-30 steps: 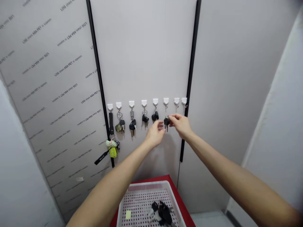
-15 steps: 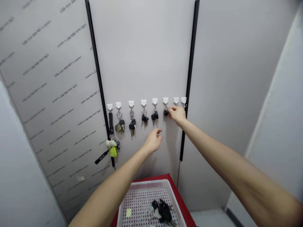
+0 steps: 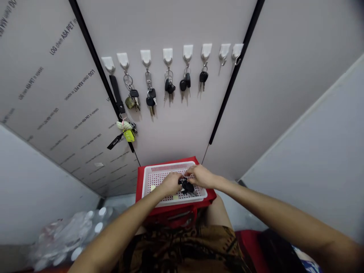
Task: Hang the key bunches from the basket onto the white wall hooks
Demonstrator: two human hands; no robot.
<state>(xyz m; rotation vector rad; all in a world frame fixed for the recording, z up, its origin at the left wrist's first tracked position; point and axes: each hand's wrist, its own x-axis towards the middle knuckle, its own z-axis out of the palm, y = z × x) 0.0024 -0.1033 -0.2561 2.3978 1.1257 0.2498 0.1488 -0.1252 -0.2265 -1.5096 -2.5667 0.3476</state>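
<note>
Both my hands are down in a white perforated basket (image 3: 150,170) that rests on a red stool. My left hand (image 3: 170,183) and my right hand (image 3: 200,176) meet over a small pile of black keys (image 3: 187,186), fingers curled onto them. On the wall above, a row of white hooks carries several key sets. The black key (image 3: 203,76) on the sixth hook hangs free. The two hooks at the right end (image 3: 223,51) are bare.
A long black strap with a green and yellow charm (image 3: 127,131) hangs from the leftmost hook. Black vertical strips divide the wall panels. Clear plastic bags (image 3: 71,231) lie on the floor at lower left. Patterned fabric covers my lap.
My right hand left the black key hanging on the sixth hook. Both hands dropped from the wall to the basket, and my head tilted down.
</note>
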